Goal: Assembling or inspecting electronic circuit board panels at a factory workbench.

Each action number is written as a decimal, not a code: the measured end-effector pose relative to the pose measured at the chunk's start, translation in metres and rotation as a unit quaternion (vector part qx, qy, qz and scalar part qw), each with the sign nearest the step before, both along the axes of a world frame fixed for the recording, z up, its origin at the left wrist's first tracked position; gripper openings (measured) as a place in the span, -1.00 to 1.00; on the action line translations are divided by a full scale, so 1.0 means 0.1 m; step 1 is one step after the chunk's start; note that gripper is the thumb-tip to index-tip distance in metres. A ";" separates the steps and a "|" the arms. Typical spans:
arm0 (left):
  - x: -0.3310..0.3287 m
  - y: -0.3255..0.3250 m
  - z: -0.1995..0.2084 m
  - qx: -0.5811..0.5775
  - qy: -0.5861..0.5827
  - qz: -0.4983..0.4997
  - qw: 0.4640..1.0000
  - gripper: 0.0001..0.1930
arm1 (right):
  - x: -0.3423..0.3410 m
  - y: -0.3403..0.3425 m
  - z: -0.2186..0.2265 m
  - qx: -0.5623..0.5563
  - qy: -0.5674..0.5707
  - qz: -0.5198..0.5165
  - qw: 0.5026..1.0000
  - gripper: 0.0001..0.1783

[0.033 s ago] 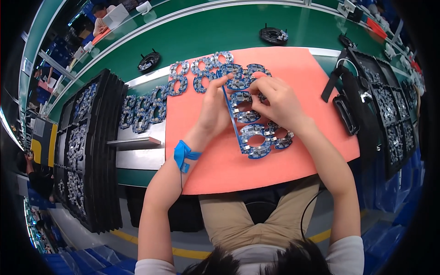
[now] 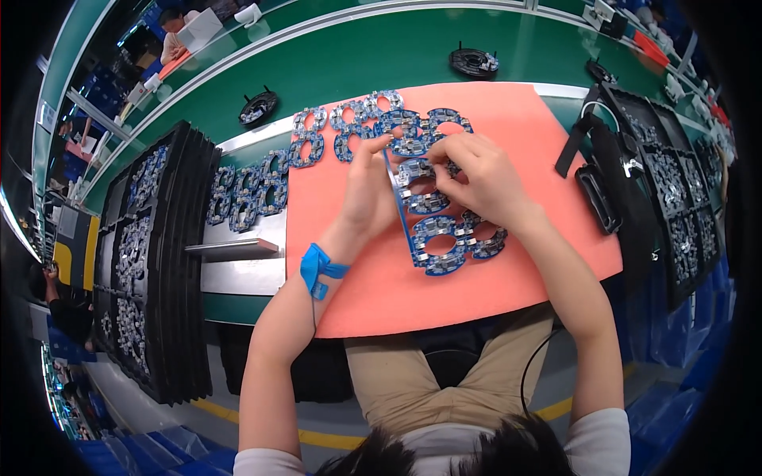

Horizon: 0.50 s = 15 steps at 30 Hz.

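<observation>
A panel of joined blue circuit boards, each with a large opening, is held up at a tilt above the salmon-coloured mat. My left hand grips the panel's left edge strip, with the thumb at its upper end; some fingers are hidden behind the panel. Around the middle boards, the bent fingers of my right hand pinch the panel, and they cover part of it. A blue wrist strap with a thin cord circles my left wrist. Beyond my left hand, several separate boards lie on the mat.
More loose boards lie left of the mat, near a metal bar. Stacked black trays of boards stand at the left, others at the right. Black round parts sit on the green surface behind.
The panel's lower end has shifted very slightly to the left. Both hands keep their hold in almost the same place.
</observation>
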<state>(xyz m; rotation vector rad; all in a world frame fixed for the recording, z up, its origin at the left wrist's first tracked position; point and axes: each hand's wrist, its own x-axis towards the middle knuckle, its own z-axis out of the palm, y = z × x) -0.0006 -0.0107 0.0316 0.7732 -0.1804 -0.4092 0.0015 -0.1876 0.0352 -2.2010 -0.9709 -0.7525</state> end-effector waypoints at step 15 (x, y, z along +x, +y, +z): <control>-0.03 -0.09 -0.07 0.075 -0.016 0.101 0.992 -0.76 | -0.08 0.12 0.04 -0.013 -0.082 0.070 0.994 -0.78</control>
